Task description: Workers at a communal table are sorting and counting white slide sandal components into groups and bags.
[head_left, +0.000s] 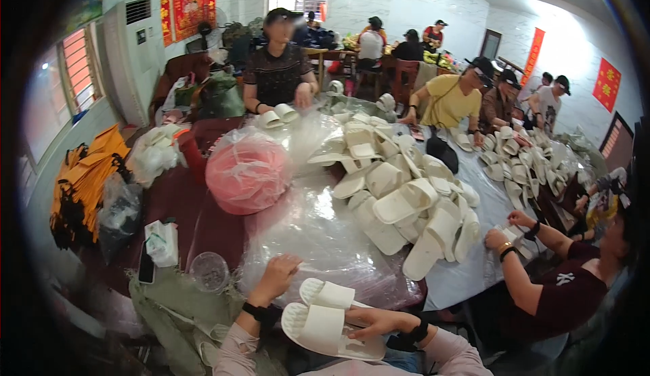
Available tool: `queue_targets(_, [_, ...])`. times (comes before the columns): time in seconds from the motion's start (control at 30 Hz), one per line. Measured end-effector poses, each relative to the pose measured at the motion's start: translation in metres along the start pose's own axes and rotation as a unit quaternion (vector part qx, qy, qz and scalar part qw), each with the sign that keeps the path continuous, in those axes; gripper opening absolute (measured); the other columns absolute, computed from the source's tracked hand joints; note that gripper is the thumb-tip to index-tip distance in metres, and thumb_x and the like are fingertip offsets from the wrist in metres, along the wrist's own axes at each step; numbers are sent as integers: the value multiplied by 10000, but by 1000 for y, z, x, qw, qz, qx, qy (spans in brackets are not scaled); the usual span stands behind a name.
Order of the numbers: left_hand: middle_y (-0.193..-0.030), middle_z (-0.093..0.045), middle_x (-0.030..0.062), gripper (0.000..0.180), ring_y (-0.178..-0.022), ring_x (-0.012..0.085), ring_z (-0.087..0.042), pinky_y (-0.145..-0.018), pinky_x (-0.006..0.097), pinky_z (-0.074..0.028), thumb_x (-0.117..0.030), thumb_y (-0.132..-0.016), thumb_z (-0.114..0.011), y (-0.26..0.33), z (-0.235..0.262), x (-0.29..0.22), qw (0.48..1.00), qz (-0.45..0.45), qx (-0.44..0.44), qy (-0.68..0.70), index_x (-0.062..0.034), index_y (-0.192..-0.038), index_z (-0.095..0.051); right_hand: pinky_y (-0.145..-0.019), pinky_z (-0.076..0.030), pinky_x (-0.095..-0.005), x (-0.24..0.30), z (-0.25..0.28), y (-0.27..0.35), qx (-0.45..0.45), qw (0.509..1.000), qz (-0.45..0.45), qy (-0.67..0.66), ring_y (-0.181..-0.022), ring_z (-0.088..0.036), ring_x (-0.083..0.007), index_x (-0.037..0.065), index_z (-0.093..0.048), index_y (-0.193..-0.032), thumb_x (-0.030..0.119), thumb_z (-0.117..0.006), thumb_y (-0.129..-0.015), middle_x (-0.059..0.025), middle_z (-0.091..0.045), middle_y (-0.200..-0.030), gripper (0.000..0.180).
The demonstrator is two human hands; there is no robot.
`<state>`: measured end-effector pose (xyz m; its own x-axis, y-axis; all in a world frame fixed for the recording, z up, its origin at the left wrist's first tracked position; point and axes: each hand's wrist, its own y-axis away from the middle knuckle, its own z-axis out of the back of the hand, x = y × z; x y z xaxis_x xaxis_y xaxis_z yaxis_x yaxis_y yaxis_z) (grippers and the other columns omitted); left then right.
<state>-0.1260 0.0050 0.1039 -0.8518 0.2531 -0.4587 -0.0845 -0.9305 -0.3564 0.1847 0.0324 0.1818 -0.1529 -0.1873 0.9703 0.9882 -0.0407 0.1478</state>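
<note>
A pair of white slide slippers (318,325) lies over my lap at the table's near edge, one partly behind the other. My right hand (376,322) grips the pair, with its thumb and fingers around the open ends of the straps. To the left, my left hand (277,276) is raised over the near edge of a stack of clear plastic bags (318,240). Its fingers are bent and pressed together; whether they pinch a bit of film cannot be made out. Both wrists wear dark bands.
A heap of white slippers (406,200) covers the table's right side. Left of the bags sit a pink bundle in plastic (247,173), a clear tub (210,272), a tissue pack (161,244) and a phone (146,262). Co-workers sit across and at right; one handles slippers (525,240).
</note>
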Motion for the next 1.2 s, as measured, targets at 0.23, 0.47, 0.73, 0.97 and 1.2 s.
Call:
queue_targets(0.23, [-1281, -526, 163, 366, -1198, 375, -467, -1001, 440, -353, -164, -919, -493, -24, 35, -32, 990, -43, -40, 125, -114, -1280, -518, -918, -368, -348, -1, -9, -10, -118, 988, 8, 101, -1069, -464, -295, -2, -551, -1135, 273, -624, -865, -163, -539, -1067, 392])
queue_targets(0.47, [-1215, -568, 167, 351, -1177, 327, -500, -1034, 423, -360, -83, -892, -514, -25, 44, -51, 995, -37, -52, 78, -23, -1237, -537, -875, -411, -405, -7, -10, -11, -249, 958, 20, 140, -1020, -501, -328, 32, -593, -1062, 276, -640, -846, -186, -548, -1044, 329])
queue_targets(0.73, [-1258, -529, 195, 398, -1175, 346, -491, -1018, 423, -373, -106, -897, -493, -21, 53, -81, 998, -23, -6, 63, -31, -1289, -486, -853, -407, -411, -12, -19, 4, -335, 932, -82, 113, -973, -511, -351, 31, -585, -1062, 291, -659, -815, -185, -553, -987, 366])
queue_targets(0.97, [-1312, -502, 149, 433, -1144, 379, -487, -959, 445, -371, -164, -888, -497, 0, 25, -137, 998, -41, 1, -47, -102, -1316, -483, -841, -361, -479, -17, -40, 7, -439, 822, -50, 360, -844, -547, -302, 71, -581, -975, 310, -645, -801, -119, -550, -835, 302])
queue_targets(1.2, [-1300, -512, 140, 444, -1156, 388, -465, -950, 478, -346, -219, -897, -506, 3, -4, -127, 996, 38, -78, -26, -107, -1325, -474, -857, -367, -487, -42, -45, 15, -393, 843, -22, 367, -887, -557, -288, 89, -591, -1025, 326, -634, -800, -122, -568, -868, 330])
